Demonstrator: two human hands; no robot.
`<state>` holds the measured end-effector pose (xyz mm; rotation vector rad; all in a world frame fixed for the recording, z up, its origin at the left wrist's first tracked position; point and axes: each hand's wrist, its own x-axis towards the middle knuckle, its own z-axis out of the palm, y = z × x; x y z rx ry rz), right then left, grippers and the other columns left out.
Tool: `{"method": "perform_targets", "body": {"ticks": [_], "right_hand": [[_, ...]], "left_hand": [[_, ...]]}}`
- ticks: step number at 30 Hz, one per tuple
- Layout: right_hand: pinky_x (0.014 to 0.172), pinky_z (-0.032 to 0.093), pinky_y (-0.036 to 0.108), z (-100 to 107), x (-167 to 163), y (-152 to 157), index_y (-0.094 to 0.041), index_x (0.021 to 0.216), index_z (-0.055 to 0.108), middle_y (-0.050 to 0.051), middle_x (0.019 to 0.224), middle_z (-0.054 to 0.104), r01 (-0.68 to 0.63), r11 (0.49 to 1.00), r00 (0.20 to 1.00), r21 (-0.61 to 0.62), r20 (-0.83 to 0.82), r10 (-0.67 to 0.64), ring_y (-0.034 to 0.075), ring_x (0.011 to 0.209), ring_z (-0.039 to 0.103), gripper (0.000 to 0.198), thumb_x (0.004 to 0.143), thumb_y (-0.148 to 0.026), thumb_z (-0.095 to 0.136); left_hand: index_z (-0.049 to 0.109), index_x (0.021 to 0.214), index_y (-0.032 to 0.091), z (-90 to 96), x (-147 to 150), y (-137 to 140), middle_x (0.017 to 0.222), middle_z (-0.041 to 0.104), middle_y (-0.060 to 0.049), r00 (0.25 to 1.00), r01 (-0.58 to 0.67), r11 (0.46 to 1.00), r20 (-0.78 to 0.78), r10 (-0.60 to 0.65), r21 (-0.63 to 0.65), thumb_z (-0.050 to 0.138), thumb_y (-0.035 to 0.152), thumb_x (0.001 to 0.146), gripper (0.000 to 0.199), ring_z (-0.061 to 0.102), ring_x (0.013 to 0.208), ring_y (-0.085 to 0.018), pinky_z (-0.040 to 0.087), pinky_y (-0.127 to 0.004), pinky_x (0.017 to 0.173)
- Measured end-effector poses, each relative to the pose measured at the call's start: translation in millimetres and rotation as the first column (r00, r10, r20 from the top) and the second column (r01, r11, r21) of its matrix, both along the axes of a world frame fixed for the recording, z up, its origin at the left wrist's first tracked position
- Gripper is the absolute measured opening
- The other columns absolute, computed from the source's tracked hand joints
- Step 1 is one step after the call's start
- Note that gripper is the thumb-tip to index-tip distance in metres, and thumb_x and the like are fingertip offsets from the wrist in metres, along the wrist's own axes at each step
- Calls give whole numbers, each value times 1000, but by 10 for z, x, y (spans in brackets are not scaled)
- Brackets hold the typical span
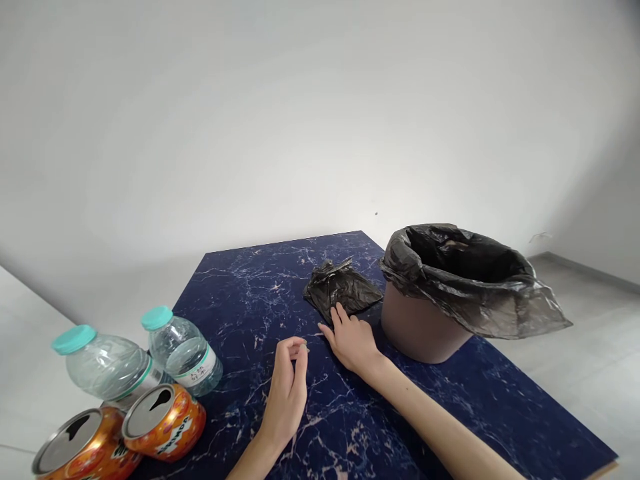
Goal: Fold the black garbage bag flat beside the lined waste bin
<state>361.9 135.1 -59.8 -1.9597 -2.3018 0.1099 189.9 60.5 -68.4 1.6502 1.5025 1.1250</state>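
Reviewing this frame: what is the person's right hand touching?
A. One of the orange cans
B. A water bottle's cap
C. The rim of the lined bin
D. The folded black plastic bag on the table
D. The right hand lies flat on the table with its fingertips on the near edge of the folded black bag, apart from the lined bin; the cans and bottles sit far to the left.

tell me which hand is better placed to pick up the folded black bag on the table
Probably the right hand: its fingertips already rest at the near edge of the folded black bag. The left hand sits farther back on the table, fingers curled, apart from the bag.
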Motion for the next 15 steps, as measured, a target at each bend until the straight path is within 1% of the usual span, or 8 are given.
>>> {"method": "perform_targets", "body": {"ticks": [2, 5, 7, 10, 12, 15], "right_hand": [[92, 58, 49, -29, -51, 41, -5, 163, 41, 25, 171, 33, 21, 1000, 1000, -13, 4, -21, 40, 119, 71, 72, 112, -54, 29], [90, 57, 50, -55, -56, 163, 1, 163, 38, 33, 170, 27, 90, 996, 996, -22, -3, -90, 39, 110, 75, 76, 112, -54, 25], [91, 57, 51, -61, -27, 264, 3, 163, 37, 37, 169, 25, 131, 991, 991, -31, -10, -131, 39, 110, 75, 78, 112, -55, 24], [95, 56, 51, -70, 31, 420, 4, 163, 36, 38, 169, 24, 190, 980, 981, -61, -24, -192, 39, 113, 74, 78, 112, -55, 25], [99, 56, 52, -81, 73, 514, -3, 163, 38, 33, 170, 30, 245, 966, 968, -83, -35, -249, 36, 117, 73, 74, 112, -56, 31], [105, 55, 54, -99, 131, 625, -19, 159, 45, 20, 163, 48, 335, 936, 938, -104, -53, -342, 31, 124, 68, 64, 108, -57, 50]], "left_hand": [[54, 122, 27, -11, -4, -5, 128, 65, -11, 1000, -1, 1000, -8, 1, 1, 36, 66, 108, 45, 65, 124, -29, 52, -52, 110], [54, 122, 27, -25, -8, -7, 127, 66, -11, 1000, 2, 1000, -20, -2, 9, 36, 65, 108, 44, 65, 123, -29, 53, -51, 108], [54, 122, 27, -29, -7, -3, 125, 66, -11, 1000, 12, 1000, -28, -11, 19, 37, 63, 108, 42, 66, 122, -29, 53, -51, 107], [55, 121, 27, -24, -2, 5, 122, 67, -10, 999, 30, 999, -41, -28, 41, 39, 60, 109, 39, 67, 119, -28, 53, -50, 107], [55, 120, 27, -16, -1, 8, 120, 67, -10, 998, 39, 998, -48, -36, 55, 39, 59, 109, 37, 67, 118, -28, 54, -49, 105], [56, 117, 28, -4, -3, 6, 118, 67, -9, 997, 51, 996, -56, -47, 77, 41, 56, 110, 33, 68, 115, -27, 55, -48, 104]]}}
